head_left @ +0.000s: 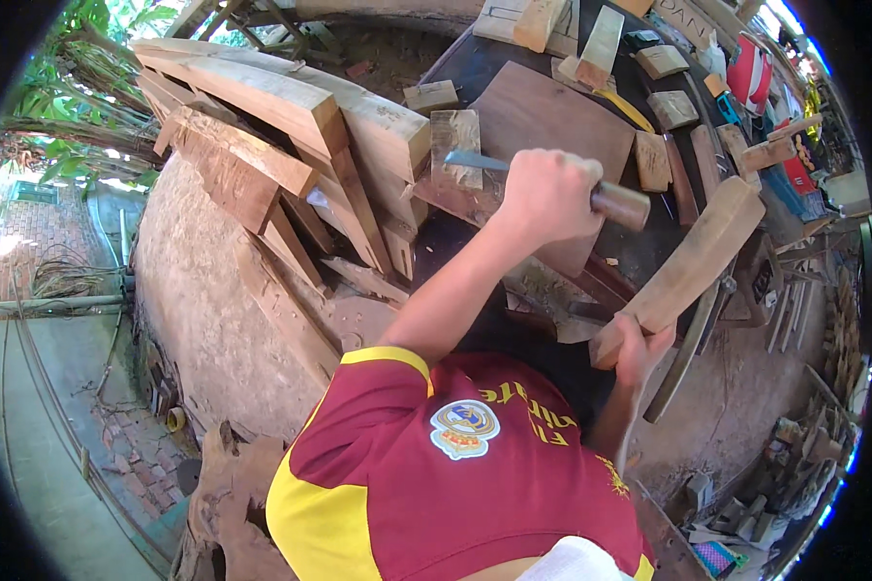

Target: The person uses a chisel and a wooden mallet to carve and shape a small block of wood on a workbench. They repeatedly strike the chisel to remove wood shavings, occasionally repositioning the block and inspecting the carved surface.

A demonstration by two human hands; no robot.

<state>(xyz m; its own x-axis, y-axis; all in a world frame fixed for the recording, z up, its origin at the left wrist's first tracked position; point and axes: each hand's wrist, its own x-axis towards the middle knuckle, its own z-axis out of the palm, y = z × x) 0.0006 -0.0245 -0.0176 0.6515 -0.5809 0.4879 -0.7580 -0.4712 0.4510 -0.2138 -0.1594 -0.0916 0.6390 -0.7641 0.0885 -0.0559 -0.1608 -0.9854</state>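
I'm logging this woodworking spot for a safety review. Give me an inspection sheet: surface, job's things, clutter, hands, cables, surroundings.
Surface: dark workbench, worn, partly covered.
Job's things: chisel with wooden handle, blade tip on a small wood block; wooden mallet, raised.
Clutter: offcut blocks scattered across the bench; thick planks stacked at its left edge; a red container at the far right.
Hands: left hand wrapped round the chisel handle; right hand gripping the mallet's end.
Cables: nothing seen.
Surroundings: outdoors; green plants, brick paving, wood scraps on the ground at right.
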